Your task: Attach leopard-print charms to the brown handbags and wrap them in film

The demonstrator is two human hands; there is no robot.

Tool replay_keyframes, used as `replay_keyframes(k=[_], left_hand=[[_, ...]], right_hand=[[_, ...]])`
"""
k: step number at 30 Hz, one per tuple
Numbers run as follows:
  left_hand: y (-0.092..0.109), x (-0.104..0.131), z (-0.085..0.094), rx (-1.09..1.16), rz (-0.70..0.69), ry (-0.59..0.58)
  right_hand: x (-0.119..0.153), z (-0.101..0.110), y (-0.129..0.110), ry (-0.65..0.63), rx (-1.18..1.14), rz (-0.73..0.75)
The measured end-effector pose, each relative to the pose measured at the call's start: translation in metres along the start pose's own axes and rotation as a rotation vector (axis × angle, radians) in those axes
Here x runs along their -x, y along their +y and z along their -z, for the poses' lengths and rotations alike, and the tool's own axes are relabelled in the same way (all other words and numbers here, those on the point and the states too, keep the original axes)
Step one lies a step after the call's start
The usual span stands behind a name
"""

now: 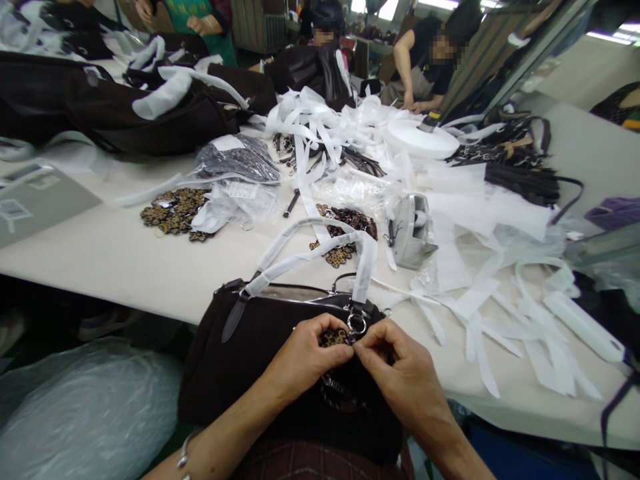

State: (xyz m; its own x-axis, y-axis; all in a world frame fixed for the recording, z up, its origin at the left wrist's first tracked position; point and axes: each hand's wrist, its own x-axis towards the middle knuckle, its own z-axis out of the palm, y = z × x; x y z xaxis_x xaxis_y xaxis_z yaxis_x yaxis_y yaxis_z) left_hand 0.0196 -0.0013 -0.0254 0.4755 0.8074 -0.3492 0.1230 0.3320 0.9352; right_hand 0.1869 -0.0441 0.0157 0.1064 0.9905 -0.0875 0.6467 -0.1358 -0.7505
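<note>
A dark brown handbag [240,360] leans at the table's front edge, its zipped top showing and its handles [295,260] wrapped in white paper. At the bag's right end, my left hand [313,350] pinches a leopard-print charm [334,337]. My right hand [395,360] is closed just beside it, thumb and finger together near a silver ring [357,323]; what lies between those fingertips is too small to make out. Below the hands, a dark strap with metal parts [340,390] hangs against the bag.
Leopard-print charms [175,212] lie in piles on the table [125,267]. Behind are a tape dispenser [413,230], white paper strips [320,120] and more dark bags [145,113]. Bubble wrap [95,407] bulges at lower left. Other people work across the table.
</note>
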Motion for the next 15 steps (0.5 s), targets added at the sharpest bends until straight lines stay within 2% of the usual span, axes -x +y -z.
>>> replay_keyframes(k=[7,15], left_hand=[[0.012,0.0,0.004,-0.011,-0.07,-0.007],[0.025,-0.014,0.007,-0.341,-0.165,0.083]], right_hand=[[-0.011,0.005,-0.003,-0.053,-0.056,-0.074],[-0.012,-0.001,0.004,-0.036,-0.042,-0.015]])
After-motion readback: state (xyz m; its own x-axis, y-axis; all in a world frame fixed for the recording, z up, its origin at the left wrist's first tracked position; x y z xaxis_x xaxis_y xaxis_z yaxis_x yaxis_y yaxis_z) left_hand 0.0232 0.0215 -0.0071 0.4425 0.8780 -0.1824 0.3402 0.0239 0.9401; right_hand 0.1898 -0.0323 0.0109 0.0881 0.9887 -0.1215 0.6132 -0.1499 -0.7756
